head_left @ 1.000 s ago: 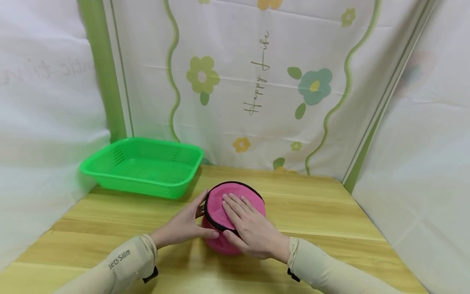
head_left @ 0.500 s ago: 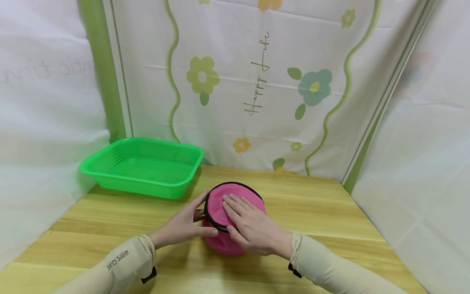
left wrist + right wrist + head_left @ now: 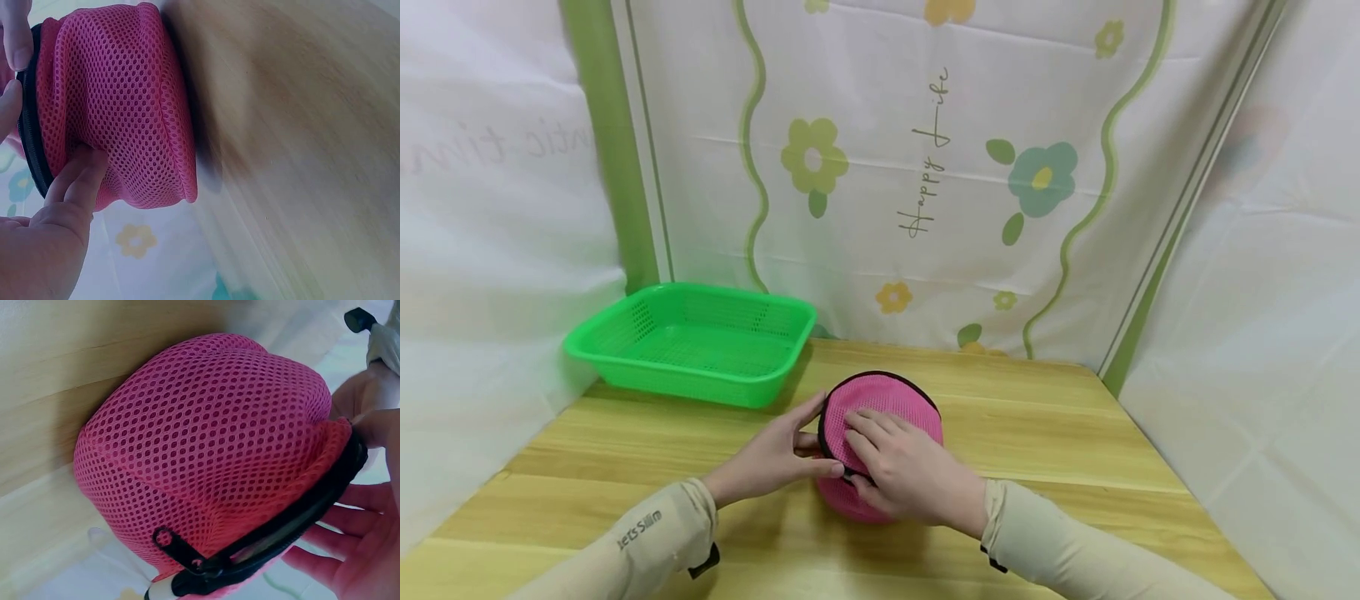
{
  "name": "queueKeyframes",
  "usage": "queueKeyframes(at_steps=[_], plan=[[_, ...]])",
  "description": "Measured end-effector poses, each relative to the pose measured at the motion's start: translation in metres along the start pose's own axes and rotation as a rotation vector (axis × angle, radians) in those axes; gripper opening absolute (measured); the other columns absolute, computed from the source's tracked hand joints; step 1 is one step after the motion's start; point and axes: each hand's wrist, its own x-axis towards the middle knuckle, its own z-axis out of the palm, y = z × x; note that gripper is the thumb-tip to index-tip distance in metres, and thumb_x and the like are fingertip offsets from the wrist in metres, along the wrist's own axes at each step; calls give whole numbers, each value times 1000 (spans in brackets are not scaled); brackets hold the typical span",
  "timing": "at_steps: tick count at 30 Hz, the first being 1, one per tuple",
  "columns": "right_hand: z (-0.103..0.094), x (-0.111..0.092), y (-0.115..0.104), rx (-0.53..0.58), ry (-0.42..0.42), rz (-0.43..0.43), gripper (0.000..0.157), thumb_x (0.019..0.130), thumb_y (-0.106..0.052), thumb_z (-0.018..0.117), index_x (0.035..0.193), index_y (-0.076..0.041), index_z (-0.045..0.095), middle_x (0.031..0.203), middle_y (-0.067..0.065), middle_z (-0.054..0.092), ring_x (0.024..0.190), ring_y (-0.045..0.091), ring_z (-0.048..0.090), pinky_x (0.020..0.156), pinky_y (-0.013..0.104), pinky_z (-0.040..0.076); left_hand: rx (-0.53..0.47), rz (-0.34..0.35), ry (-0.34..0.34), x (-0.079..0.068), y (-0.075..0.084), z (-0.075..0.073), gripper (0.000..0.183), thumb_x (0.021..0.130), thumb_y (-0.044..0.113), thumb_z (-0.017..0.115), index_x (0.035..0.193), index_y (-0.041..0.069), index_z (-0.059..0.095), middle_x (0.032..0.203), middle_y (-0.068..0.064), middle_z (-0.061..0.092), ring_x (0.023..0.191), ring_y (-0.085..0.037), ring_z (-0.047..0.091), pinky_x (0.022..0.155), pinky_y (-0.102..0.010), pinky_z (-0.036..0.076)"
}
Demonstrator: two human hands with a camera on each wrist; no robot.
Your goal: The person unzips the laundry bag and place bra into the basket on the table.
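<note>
A round pink mesh laundry bag (image 3: 891, 398) with a black zipper round its top stands on the table. My left hand (image 3: 767, 458) holds its left side, thumb near the zipper and fingers pressing into the mesh wall in the left wrist view. Over the top is my right hand (image 3: 906, 471), fingers bent on the lid and thumb at the zippered rim. The zipper pull (image 3: 181, 551) hangs at the rim in the right wrist view, where a narrow gap shows along the zipper. What the bag contains is hidden.
A green plastic basket (image 3: 700, 385) with slotted sides sits at the back left of the wooden table (image 3: 1022, 433). White curtains with a flower print (image 3: 1041, 179) enclose the back and both sides.
My right hand's fingers have drawn back and bent on the lid, where they lay flatter before, and its thumb has shifted left along the rim. The left hand and bag have barely moved.
</note>
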Motion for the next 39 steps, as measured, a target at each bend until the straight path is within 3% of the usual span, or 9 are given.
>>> queueKeyframes(at_steps=[5,9,18,23,28,34,39], plan=[[2,2,-6,-84,33,-15,35,93,-35,59,110,-5,63,126,15,61,119,29,57,98,40,48,-1,-4,-4,0,-1,0,104,84,12,79,157,6,6,161,-13,12,118,-26,59,85,-36,55],[1,5,-8,-126,55,-29,31,94,-32,56,107,-5,65,120,14,63,112,28,60,92,38,51,0,-9,6,-1,0,0,104,83,12,80,157,4,6,161,-14,12,118,-28,59,85,-37,55],[0,7,-5,-78,173,-10,20,83,-18,58,96,-3,63,105,13,64,96,25,64,90,34,53,31,-13,39,1,1,-1,105,80,16,83,156,0,12,158,-18,22,116,-28,60,85,-35,55],[-1,5,-5,-43,193,23,16,82,-16,57,91,-4,63,104,12,66,94,24,64,87,33,54,48,-4,27,2,2,-3,100,79,14,84,156,3,20,152,-19,34,115,-28,60,83,-35,55],[-2,4,-6,-28,195,53,16,84,-14,52,87,-4,63,103,13,67,93,25,65,82,33,56,72,-6,30,3,2,-6,97,79,15,84,154,2,24,152,-19,34,115,-28,61,83,-33,55],[-3,4,-5,-36,245,74,20,87,-13,43,82,-4,60,99,13,68,91,24,66,77,33,57,98,-5,42,3,3,-6,87,85,19,79,154,4,27,152,-15,37,114,-26,61,86,-32,54],[-5,3,-4,-22,297,99,12,85,-12,50,79,-5,58,99,13,68,87,24,66,71,32,58,167,-20,93,3,4,-6,71,95,27,68,152,3,32,150,-15,40,112,-23,63,85,-32,55]])
